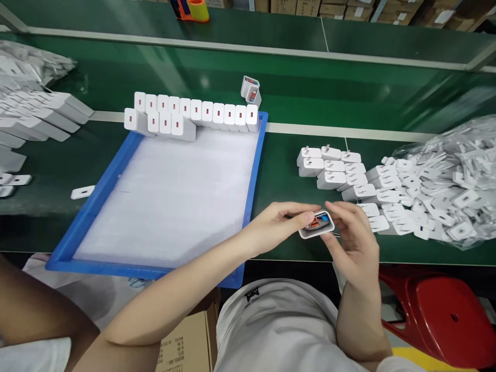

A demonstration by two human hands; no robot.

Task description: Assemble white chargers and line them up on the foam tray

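Between my two hands is a white charger housing (316, 225) with its end uncovered, showing orange and blue parts inside. My left hand (281, 225) grips its left side, thumb laid over the rim near the inner parts. From the right, my right hand (354, 240) holds the same housing with thumb and fingers. Just beyond my right hand stand several white chargers (331, 180) with metal prongs pointing up. To the left, a blue-rimmed tray (253, 175) carries rows of finished-looking white chargers (207, 112) with port ends showing along its far edge.
Two open housings (251, 92) rest behind the tray. A plastic bag of white caps (445, 186) spills at right. More white housings (42, 116) and a loose cap (82, 192) lie left. A red stool (445, 315) stands below right; another person's arm (39, 310) is at lower left.
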